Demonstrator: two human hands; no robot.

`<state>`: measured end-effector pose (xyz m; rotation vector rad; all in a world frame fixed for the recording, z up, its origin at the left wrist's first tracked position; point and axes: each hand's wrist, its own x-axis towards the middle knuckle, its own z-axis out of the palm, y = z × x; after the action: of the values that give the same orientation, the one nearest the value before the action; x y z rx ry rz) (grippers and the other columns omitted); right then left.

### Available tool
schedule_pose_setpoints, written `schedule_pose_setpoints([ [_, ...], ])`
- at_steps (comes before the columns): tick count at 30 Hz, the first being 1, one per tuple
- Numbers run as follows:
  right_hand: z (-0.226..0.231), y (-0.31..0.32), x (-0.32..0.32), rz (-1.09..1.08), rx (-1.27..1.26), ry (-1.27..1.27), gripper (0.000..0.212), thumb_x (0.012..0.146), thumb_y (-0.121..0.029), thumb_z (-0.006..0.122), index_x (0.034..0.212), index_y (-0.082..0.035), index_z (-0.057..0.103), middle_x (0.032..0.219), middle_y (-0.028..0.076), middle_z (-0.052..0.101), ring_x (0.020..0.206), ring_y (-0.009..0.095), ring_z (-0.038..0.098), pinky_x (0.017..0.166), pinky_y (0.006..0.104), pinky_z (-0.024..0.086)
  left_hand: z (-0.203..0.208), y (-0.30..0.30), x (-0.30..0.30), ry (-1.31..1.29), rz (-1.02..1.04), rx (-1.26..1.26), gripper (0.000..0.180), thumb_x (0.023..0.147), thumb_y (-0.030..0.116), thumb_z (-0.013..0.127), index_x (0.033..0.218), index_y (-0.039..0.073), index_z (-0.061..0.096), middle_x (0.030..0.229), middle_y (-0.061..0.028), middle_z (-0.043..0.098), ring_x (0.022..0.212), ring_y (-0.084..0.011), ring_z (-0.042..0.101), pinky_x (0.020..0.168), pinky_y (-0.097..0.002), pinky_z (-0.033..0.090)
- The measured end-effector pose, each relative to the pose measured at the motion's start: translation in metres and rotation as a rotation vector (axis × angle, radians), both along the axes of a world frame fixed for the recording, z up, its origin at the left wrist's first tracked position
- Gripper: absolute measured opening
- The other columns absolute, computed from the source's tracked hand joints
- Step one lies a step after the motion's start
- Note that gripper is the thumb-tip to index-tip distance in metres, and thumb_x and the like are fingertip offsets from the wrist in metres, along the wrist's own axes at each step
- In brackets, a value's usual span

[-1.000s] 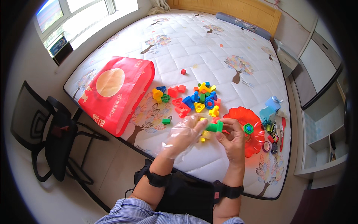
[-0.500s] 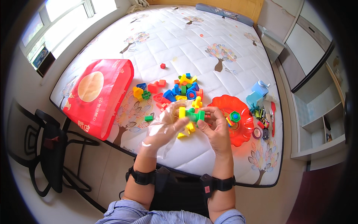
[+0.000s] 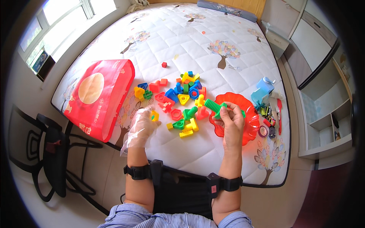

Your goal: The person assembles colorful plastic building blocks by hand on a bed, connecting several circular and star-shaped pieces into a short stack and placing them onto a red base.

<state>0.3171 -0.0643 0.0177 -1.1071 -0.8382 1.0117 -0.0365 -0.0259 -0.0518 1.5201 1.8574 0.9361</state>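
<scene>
My right hand (image 3: 232, 121) pinches a green toy bolt (image 3: 213, 106) by its head over the near-left rim of a red scalloped plate (image 3: 249, 131). A green piece on the plate shows partly behind my fingers. Clear crinkled plastic (image 3: 135, 131) covers much of my left hand (image 3: 143, 127). At that hand's fingertips is a yellow nut-shaped toy (image 3: 154, 116), apparently gripped, though the fingers are partly hidden. Between my hands lie a green nut (image 3: 178, 124), a green bolt (image 3: 190, 113), yellow bolts (image 3: 191, 127) and a red hexagonal nut (image 3: 176, 114).
More coloured toy nuts and bolts (image 3: 183, 99) lie heaped beyond. A red bag (image 3: 102, 97) rests on the left of the mattress (image 3: 171, 45). At the right are a light-blue bottle (image 3: 265, 85), a tape roll (image 3: 262, 131) and small items. A black chair (image 3: 53, 152) stands left.
My hands have moved apart: the left went left with the plastic and the yellow nut, the right went right with the green bolt. Green and yellow pieces between them are now uncovered.
</scene>
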Motion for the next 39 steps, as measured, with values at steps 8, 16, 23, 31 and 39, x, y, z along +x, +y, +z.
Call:
schedule_pose_setpoints([
  [8,0.004,-0.004,0.01,-0.052,-0.015,-0.028,0.036,0.125,-0.025,0.085,0.151,-0.003,0.074,0.116,0.009,0.086,0.092,0.021,0.088,0.084,0.0329,0.071,-0.011,0.003,0.01,0.169,-0.04,-0.002,0.057,0.117,0.033,0.091,0.167,0.01,0.076,0.144,-0.0179,0.081,0.12,-0.0348,0.079,0.104,-0.0468,0.065],
  [16,0.005,-0.007,0.013,-0.133,-0.048,0.045,0.033,0.127,-0.02,0.081,0.153,-0.001,0.073,0.122,0.008,0.084,0.098,0.018,0.086,0.085,0.0324,0.069,0.026,-0.004,0.062,0.146,-0.405,0.09,0.057,0.116,0.032,0.091,0.166,0.008,0.077,0.152,-0.0227,0.079,0.129,-0.0437,0.078,0.11,-0.053,0.065],
  [23,0.001,-0.011,0.022,-0.162,-0.035,0.074,0.033,0.127,-0.02,0.08,0.154,-0.001,0.073,0.122,0.006,0.083,0.1,0.017,0.085,0.082,0.0298,0.067,0.038,0.001,0.106,0.291,-0.541,0.143,0.058,0.115,0.032,0.091,0.165,0.006,0.077,0.159,-0.027,0.077,0.137,-0.0515,0.078,0.116,-0.0584,0.064],
  [31,0.003,-0.013,0.019,-0.159,-0.064,0.084,0.035,0.127,-0.019,0.08,0.155,0.0,0.073,0.122,0.006,0.082,0.1,0.017,0.086,0.084,0.0296,0.067,0.035,0.007,0.11,0.263,-0.751,-0.08,0.054,0.122,0.043,0.083,0.157,0.002,0.082,0.137,-0.0327,0.087,0.126,-0.0501,0.084,0.109,-0.0587,0.066],
  [39,-0.001,-0.013,0.028,-0.16,-0.033,0.077,0.035,0.127,-0.019,0.08,0.155,-0.001,0.073,0.125,0.007,0.084,0.101,0.019,0.087,0.086,0.0307,0.068,0.035,0.009,0.104,0.303,-0.291,0.228,0.046,0.123,0.032,0.08,0.158,0.003,0.083,0.135,-0.032,0.088,0.124,-0.0487,0.085,0.11,-0.0576,0.067],
])
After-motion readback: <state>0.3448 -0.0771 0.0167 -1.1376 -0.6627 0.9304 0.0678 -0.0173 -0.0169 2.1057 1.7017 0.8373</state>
